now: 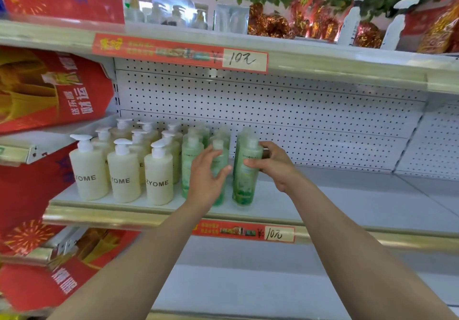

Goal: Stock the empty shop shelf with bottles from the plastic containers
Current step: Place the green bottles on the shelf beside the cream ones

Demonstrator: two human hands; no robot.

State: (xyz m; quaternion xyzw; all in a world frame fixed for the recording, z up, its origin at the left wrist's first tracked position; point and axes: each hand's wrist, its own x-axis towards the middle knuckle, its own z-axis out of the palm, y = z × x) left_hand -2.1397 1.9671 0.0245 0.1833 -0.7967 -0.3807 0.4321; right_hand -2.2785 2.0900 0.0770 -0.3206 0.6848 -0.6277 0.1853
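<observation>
Green bottle [244, 185], upright, is held by the right grip [273, 163]; left grip [205, 178] clasps its neighbour [221, 158]. Bare shelf [347, 203] lies rightward.

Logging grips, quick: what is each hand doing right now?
Left hand: grips a translucent green plastic bottle.
Right hand: grips the neighbouring green plastic bottle.

White shelf [347, 203] with cream bottles [159, 183], green bottles [190, 168]
</observation>
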